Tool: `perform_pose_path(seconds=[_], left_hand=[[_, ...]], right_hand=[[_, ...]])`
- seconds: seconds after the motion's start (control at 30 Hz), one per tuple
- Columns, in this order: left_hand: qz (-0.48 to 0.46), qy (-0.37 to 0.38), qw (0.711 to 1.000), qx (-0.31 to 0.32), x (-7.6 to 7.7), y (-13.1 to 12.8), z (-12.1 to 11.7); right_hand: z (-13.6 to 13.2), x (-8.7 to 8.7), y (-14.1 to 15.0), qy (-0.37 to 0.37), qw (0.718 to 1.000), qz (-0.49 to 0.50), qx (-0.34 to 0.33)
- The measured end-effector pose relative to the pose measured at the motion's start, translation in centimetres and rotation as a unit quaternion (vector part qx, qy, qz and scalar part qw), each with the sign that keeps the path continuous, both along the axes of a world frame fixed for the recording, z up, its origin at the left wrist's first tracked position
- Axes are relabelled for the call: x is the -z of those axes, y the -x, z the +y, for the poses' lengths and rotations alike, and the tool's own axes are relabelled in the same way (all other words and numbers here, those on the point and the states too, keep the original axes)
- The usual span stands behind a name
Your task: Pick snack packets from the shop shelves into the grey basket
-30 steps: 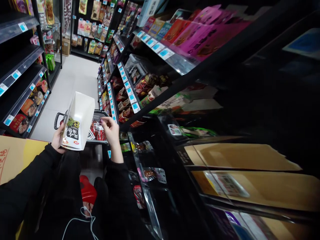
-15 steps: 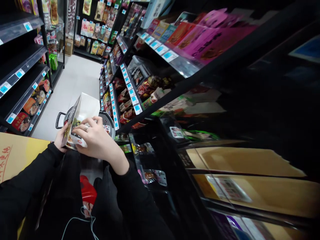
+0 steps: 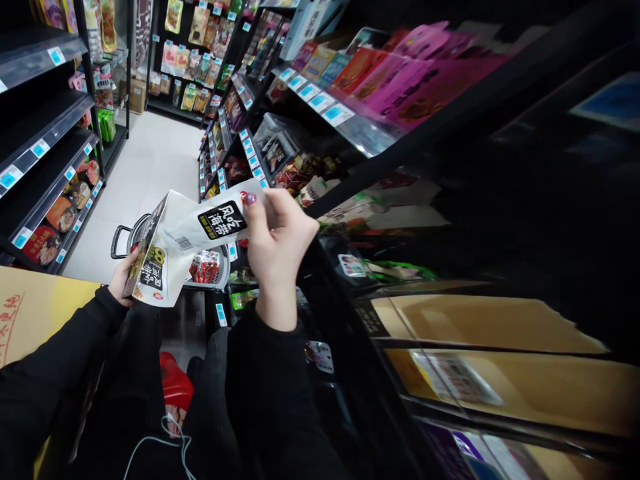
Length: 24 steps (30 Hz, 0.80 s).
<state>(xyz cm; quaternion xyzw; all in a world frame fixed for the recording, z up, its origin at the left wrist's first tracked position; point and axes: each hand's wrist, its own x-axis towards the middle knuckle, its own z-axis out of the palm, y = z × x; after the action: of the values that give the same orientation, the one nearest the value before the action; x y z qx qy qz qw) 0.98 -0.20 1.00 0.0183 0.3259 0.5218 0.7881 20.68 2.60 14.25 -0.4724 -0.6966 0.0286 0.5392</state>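
Observation:
A printed cardboard box, white with dark lettering panels, is tilted in front of my knees. My left hand grips its left side, most of the fingers hidden behind the board. A long white flap with a black label stretches from the box toward the right. Its far end is pinched between the thumb and fingers of my right hand. Just beyond the box stands a round-cornered basket with a black handle. Small red packets lie inside it.
Black shelves with price tags rise close on my right, holding pink packages and brown cartons. Another shelf rack lines the left of the aisle floor. A yellowish carton is beside my left arm. A white cable hangs over my lap.
My right hand has moved from the box's front face out to the right, drawing the flap outward. The box's printed front and the red packets now show more. My left hand stays in place.

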Motion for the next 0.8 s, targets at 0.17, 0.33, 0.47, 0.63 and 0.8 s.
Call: perform_pose_path(seconds=[0.17, 0.33, 0.47, 0.63, 0.8], left_hand=[[0.005, -0.014, 1.0, -0.014, 0.0, 0.0, 0.1], [0.014, -0.014, 1.0, -0.011, -0.3, 0.0, 0.0], [0.015, -0.039, 0.999, 0.011, -0.4, 0.1, -0.1], [0.014, -0.034, 0.999, 0.004, -0.3, 0.1, 0.0], [0.031, -0.043, 0.999, -0.004, -0.2, 0.2, 0.1]], right_hand=[[1.3, 0.4, -1.8, 0.085, 0.978, 0.154, -0.112], [2.2, 2.9, -1.6, 0.191, 0.809, 0.452, -0.322], [1.4, 4.0, -0.6, 0.155, 0.664, 0.627, -0.377], [1.3, 4.5, -0.4, 0.134, 0.67, 0.636, -0.358], [2.4, 6.3, -2.4, 0.136, 0.798, 0.493, -0.318]])
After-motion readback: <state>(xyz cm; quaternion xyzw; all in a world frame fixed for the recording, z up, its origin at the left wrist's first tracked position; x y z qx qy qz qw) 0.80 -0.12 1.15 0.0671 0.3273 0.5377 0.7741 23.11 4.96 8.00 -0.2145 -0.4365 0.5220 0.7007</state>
